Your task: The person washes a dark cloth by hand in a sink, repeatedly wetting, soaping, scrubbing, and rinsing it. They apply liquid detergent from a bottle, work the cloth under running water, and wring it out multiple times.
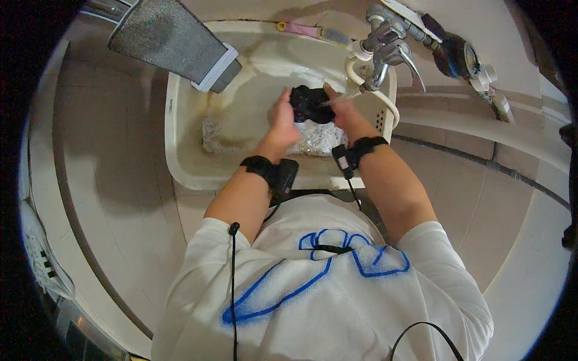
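Both my hands are over a white plastic sink basin [185, 158] and grip a wet black cloth item [311, 104]; its exact kind is unclear. My left hand [283, 118] clasps its left side, and my right hand [343, 108] holds the right side. Water streams from a chrome faucet [388, 54] onto the cloth near my right fingers. Below the cloth, white suds [323, 137] float on the shallow water in the basin. Parts of my fingers are hidden behind the cloth.
A scrub brush [302, 30] with a pink handle lies along the basin's back rim. From the upper left, a grey fuzzy object [167, 43] with a pale band juts over the basin. A cream hose [389, 101] loops over the right rim. Pipes [456, 56] run along the wall.
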A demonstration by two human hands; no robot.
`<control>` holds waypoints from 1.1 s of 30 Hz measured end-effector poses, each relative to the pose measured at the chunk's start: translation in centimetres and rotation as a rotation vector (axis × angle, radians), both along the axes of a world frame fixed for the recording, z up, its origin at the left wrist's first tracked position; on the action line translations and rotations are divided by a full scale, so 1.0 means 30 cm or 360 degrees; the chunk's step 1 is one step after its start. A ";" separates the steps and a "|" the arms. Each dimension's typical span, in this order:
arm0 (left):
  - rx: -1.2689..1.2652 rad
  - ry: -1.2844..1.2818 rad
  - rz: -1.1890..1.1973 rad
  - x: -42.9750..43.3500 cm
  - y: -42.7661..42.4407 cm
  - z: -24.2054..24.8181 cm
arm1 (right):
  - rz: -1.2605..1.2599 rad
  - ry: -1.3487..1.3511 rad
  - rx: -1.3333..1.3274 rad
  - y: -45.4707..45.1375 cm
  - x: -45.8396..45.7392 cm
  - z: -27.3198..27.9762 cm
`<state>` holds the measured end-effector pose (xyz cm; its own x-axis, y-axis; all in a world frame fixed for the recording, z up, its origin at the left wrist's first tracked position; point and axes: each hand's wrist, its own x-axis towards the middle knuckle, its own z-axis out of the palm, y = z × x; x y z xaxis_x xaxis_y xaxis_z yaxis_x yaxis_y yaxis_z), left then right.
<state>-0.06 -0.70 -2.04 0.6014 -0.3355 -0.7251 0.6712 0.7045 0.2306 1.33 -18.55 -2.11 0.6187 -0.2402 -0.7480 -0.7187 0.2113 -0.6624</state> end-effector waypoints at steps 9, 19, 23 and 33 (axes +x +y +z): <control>0.0037 -0.0034 0.0086 0.001 0.126 -0.174 | 0.0360 -0.0351 0.0092 0.176 -0.147 0.360; -0.0354 -0.0175 0.0088 -0.022 -0.051 0.032 | 0.0536 -0.0977 -0.1863 0.342 -0.073 0.275; 0.0053 0.0217 0.0035 -0.022 -0.075 -0.002 | 0.0311 -0.0559 -0.1539 0.230 0.019 0.145; -0.0473 -0.0166 -0.0231 0.022 0.112 0.111 | 0.0004 -0.0097 0.0710 0.081 -0.083 0.116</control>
<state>0.60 2.65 1.29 0.5977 -0.6102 -0.5200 0.7529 0.6502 0.1024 -1.15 -16.12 1.38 0.6652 0.0991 -0.7400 -0.6820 0.4840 -0.5483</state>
